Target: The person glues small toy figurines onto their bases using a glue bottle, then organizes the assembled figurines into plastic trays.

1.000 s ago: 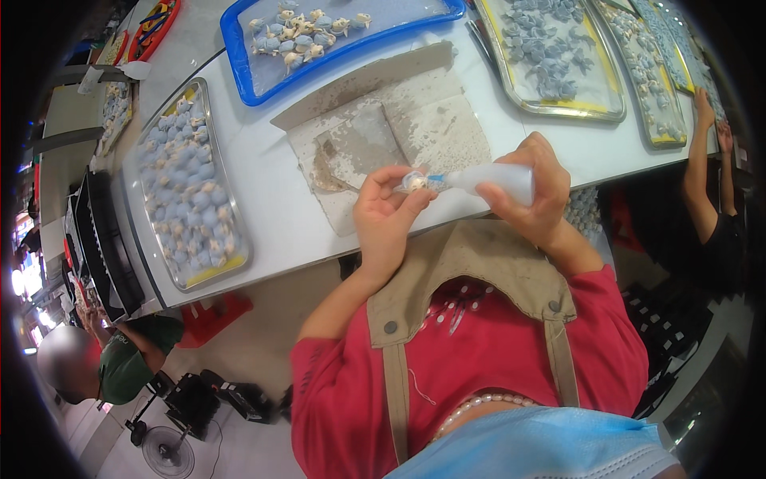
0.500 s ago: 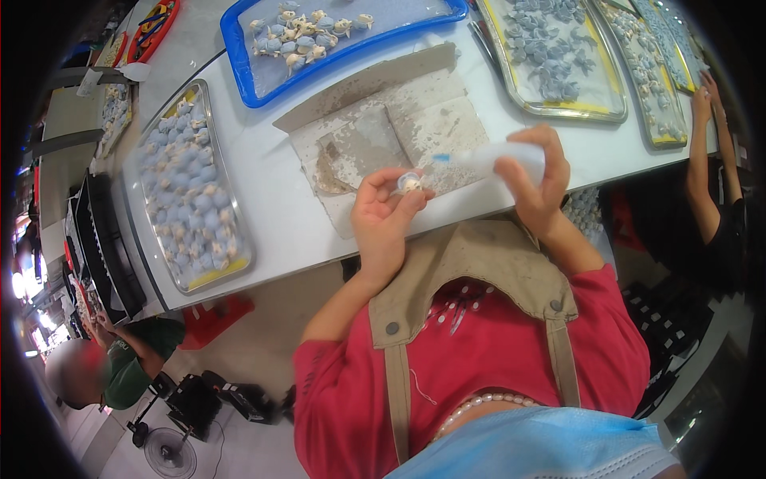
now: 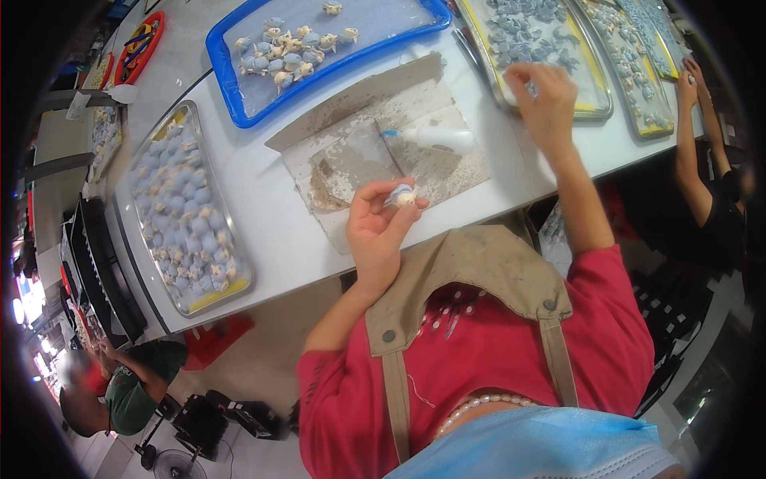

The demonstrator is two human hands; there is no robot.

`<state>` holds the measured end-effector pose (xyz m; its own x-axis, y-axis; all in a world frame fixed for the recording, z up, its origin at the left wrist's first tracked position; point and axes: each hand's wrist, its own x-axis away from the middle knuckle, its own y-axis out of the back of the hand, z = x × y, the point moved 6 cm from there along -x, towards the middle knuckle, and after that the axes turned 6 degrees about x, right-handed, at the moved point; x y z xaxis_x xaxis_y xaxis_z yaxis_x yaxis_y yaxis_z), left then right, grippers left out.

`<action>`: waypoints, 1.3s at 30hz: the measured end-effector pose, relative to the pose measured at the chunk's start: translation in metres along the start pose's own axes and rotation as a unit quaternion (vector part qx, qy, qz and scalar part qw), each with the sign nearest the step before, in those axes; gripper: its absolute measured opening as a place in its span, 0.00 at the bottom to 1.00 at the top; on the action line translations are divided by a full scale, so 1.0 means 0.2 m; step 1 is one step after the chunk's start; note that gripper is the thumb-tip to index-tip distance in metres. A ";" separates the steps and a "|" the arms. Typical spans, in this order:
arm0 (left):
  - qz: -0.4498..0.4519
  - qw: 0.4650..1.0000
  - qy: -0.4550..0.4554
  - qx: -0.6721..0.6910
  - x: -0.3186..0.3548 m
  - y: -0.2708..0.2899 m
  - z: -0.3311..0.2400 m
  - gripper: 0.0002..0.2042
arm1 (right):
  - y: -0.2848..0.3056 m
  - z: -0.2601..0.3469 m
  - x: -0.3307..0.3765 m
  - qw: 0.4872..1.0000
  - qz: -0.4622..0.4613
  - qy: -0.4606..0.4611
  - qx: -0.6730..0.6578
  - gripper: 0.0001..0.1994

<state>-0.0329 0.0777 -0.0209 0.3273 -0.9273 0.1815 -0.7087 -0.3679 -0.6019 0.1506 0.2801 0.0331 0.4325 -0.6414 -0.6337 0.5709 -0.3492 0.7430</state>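
Observation:
Between the thumb and fingers of my left hand (image 3: 375, 227) is a small cream-and-blue figurine (image 3: 404, 196), above the near edge of a stained cardboard sheet (image 3: 471, 172). On that cardboard lies a white squeeze bottle (image 3: 443, 139), its blue tip toward the left. My right hand (image 3: 546, 104) is raised over the near left corner of a metal tray (image 3: 602, 108) of loose grey-blue pieces (image 3: 527, 40). Its fingers are curled in toward the thumb; whether something small is pinched there is hidden.
A blue-rimmed tray (image 3: 231, 104) with several figurines stands behind the cardboard. At left is a metal tray (image 3: 243, 283) full of blue-and-cream figurines. More filled trays (image 3: 658, 128) line the right, near another person's hands (image 3: 690, 84). A red basket (image 3: 152, 36) holds tools at far left.
The squeeze bottle has gone from my right hand onto the cardboard. My right hand has moved away and right, to the tray of grey-blue pieces. My left hand still holds the figurine.

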 end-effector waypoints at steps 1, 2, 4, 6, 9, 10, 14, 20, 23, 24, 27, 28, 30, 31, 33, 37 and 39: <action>-0.001 1.000 -0.001 -0.001 0.00 0.00 0.00 0.16 | -0.01 -0.05 -0.02 0.998 0.015 -0.011 0.055 0.05; 0.006 1.000 0.010 -0.008 0.00 -0.01 0.00 0.15 | -0.04 -0.09 -0.04 0.993 0.031 -0.022 0.109 0.05; 0.017 0.999 0.023 -0.014 -0.01 -0.04 0.02 0.15 | -0.05 -0.11 -0.07 0.992 0.004 0.010 0.128 0.05; 0.016 1.000 0.020 -0.012 -0.01 -0.07 0.03 0.15 | -0.09 -0.10 -0.08 0.980 0.030 0.046 0.189 0.06; 0.014 0.998 0.043 -0.035 -0.01 -0.09 0.03 0.15 | -0.10 -0.12 -0.09 0.990 0.071 0.039 0.113 0.05; 0.010 0.998 0.042 -0.038 -0.01 -0.08 0.03 0.15 | -0.09 -0.10 -0.09 0.991 0.071 0.039 0.108 0.05; 0.020 0.996 0.083 -0.018 -0.03 -0.07 0.07 0.18 | 0.01 0.06 -0.07 0.957 0.172 -0.102 -0.209 0.06; 0.042 0.990 0.130 0.023 -0.05 -0.13 0.11 0.23 | 0.09 0.43 0.00 0.862 0.339 0.131 -0.354 0.15; 0.048 0.990 0.131 0.005 -0.03 -0.14 0.08 0.23 | 0.10 0.57 0.00 0.817 0.421 0.134 -0.370 0.15; 0.046 0.989 0.137 -0.010 -0.02 -0.13 0.07 0.24 | 0.09 0.59 0.00 0.798 0.448 0.116 -0.385 0.15; 0.067 0.989 0.135 -0.014 -0.02 -0.11 0.06 0.25 | 0.11 0.66 -0.01 0.798 0.454 0.197 -0.343 0.15; 0.066 0.989 0.133 -0.012 -0.01 -0.12 0.06 0.25 | 0.10 0.67 0.00 0.797 0.456 0.199 -0.342 0.15; 0.053 0.995 0.087 0.014 -0.01 -0.13 0.04 0.22 | 0.08 0.68 0.01 0.791 0.435 0.223 -0.368 0.12; 0.053 0.995 0.085 0.016 -0.01 -0.12 0.04 0.22 | 0.08 0.69 0.02 0.790 0.437 0.224 -0.367 0.12; 0.028 0.996 0.076 -0.023 0.00 -0.08 0.05 0.19 | 0.09 0.71 0.00 0.819 0.373 0.225 -0.374 0.14; 0.036 0.999 0.031 -0.011 -0.01 -0.08 0.02 0.16 | 0.07 0.66 0.07 0.873 0.312 0.151 -0.342 0.15; 0.051 0.998 0.001 -0.022 -0.02 -0.09 0.00 0.17 | 0.09 0.63 0.12 0.901 0.209 0.073 -0.372 0.13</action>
<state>-0.0211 0.0871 -0.0118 0.2506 -0.9602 0.1236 -0.7652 -0.2747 -0.5822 0.0843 0.1723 0.0576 0.7748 -0.4945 -0.3939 0.6231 0.4918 0.6081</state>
